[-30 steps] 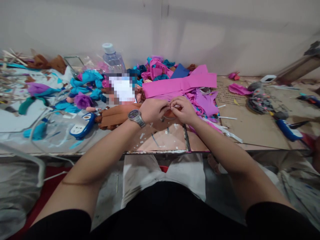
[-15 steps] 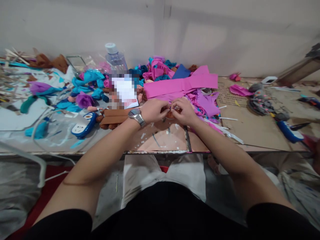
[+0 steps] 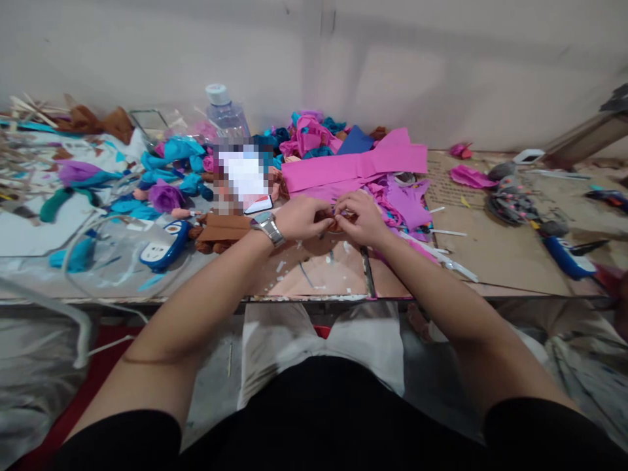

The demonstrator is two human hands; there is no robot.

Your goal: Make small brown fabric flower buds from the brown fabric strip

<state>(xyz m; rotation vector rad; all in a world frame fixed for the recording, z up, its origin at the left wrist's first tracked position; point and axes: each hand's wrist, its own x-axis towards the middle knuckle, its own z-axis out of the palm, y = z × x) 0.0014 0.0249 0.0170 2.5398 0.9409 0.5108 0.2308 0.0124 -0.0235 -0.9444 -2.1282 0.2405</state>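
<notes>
My left hand [image 3: 299, 219], with a metal watch [image 3: 268, 227] on its wrist, and my right hand [image 3: 360, 216] meet over the table's middle. Both are closed in a pinch on a small brown paper piece [image 3: 335, 224] held between the fingertips. Most of that piece is hidden by my fingers. Just behind my hands lie long pink paper strips [image 3: 356, 167] and a heap of purple paper scraps [image 3: 405, 203]. A folded brown paper stack [image 3: 223, 230] lies left of my left wrist.
Blue, purple and pink paper flowers [image 3: 167, 195] crowd the left back, by a plastic water bottle [image 3: 223, 114]. A blue and white power strip [image 3: 161, 247] lies at the left. A blue glue gun [image 3: 566, 254] and grey bundle [image 3: 510, 199] lie on cardboard [image 3: 495, 248] to the right.
Both hands have stayed pinched together on the brown piece, with only slight finger shifts. The view has nudged a little.
</notes>
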